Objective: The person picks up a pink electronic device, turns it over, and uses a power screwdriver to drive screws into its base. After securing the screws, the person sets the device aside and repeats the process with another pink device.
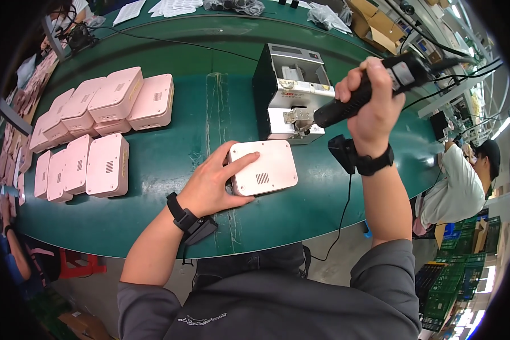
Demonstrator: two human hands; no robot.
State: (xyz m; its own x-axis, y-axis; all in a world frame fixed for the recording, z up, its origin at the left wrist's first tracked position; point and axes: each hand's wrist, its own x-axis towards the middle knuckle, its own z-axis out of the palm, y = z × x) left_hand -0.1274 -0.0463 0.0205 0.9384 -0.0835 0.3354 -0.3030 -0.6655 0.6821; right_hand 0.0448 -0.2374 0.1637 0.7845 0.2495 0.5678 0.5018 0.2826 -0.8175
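Observation:
A pale pink plastic box (275,161) with rounded corners, a small vent grille and screw holes at its corners lies on the green table in front of me. My left hand (209,178) grips its left end, index finger across the top and thumb along the near side. Raised to the right, my right hand (374,110) is closed around a black electric screwdriver (341,111). The driver slants down to the left, its tip at the metal outlet of a screw feeder (275,122), a black and white machine behind the box. Whether a screw sits on the tip is too small to tell.
Several similar pink boxes (107,164) stand in two groups at the left, some stacked. A cable (195,42) crosses the table to the feeder. Papers (173,7) and an open carton (374,25) lie at the back. Another person (459,175) sits at the right.

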